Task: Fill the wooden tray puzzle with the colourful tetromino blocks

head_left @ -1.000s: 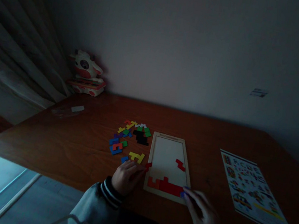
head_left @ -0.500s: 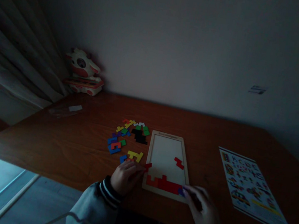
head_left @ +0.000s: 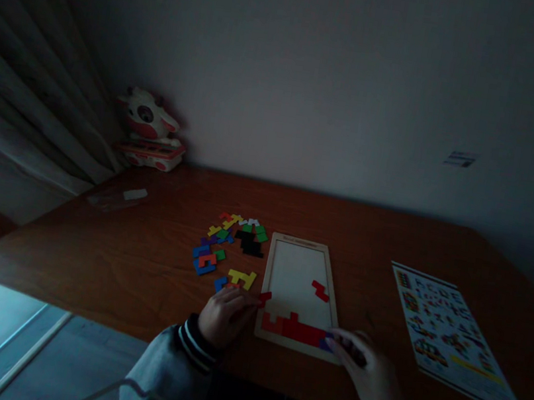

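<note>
A wooden puzzle tray lies on the brown table. Red and orange pieces fill its near row, and a loose red piece lies in the middle. My left hand rests at the tray's near left corner, fingertips pinching a small red piece. My right hand is at the near right corner, its fingertips on a blue piece. A heap of coloured pieces lies left of the tray.
A printed pattern sheet lies on the right of the table. A cow-shaped toy on a box stands at the far left corner by the curtain. A small white slip lies near the left edge. The room is dim.
My right hand has slid slightly left and closer onto the tray's near right corner, curling over the blue piece. The left hand stays put.
</note>
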The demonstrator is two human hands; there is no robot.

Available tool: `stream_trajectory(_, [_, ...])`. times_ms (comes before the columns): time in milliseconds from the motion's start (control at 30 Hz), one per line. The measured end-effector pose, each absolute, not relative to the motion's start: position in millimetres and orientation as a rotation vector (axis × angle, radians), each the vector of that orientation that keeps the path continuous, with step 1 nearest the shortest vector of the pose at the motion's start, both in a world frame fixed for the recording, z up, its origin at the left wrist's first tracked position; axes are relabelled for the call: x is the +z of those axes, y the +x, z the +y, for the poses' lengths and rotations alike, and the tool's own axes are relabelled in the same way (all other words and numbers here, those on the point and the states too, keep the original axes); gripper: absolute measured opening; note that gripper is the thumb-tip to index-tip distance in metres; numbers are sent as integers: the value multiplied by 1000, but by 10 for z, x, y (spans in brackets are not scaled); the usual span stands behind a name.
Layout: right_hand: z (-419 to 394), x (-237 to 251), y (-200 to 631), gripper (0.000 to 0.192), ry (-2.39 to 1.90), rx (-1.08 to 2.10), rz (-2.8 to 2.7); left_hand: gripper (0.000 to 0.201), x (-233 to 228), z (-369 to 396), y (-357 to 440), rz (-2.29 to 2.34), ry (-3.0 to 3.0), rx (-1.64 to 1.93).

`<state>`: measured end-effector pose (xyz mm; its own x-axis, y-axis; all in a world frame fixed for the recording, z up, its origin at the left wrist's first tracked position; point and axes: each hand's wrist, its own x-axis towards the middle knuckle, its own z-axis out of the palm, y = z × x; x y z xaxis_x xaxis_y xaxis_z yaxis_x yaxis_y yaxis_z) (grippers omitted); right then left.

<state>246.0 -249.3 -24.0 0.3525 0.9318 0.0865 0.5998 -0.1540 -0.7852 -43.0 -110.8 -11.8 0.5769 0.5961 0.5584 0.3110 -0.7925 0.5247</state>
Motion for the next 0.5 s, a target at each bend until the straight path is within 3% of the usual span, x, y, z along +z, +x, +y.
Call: stream_trajectory(500, [-2460,-200,2521,34,-1839,716,-1483,16,-122,-1111,-434,745,2436,1049])
